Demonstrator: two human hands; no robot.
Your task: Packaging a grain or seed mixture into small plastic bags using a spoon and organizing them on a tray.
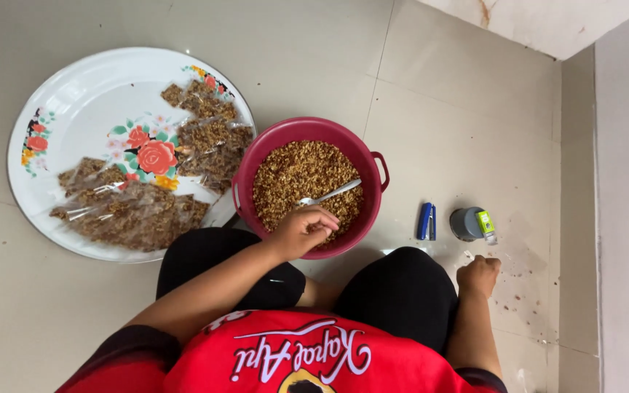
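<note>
The floral tray (74, 109) held filled clear packets (132, 211). Beside it sat the maroon basin (256, 156) of brown crumbs. Your left hand (303, 229) gripped a spoon (333, 193) over the crumbs; your right hand (478, 275) was clenched near the blue stapler (426, 221).

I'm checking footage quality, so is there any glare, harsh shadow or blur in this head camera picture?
Head view: light is soft and even; the glossy beige floor tiles show only a faint sheen, and so does the white round floral tray. Shadows are weak, just beside the maroon plastic bowl of brown crumbs. Focus is sharp; the left hand and right hand show no motion blur.
</note>
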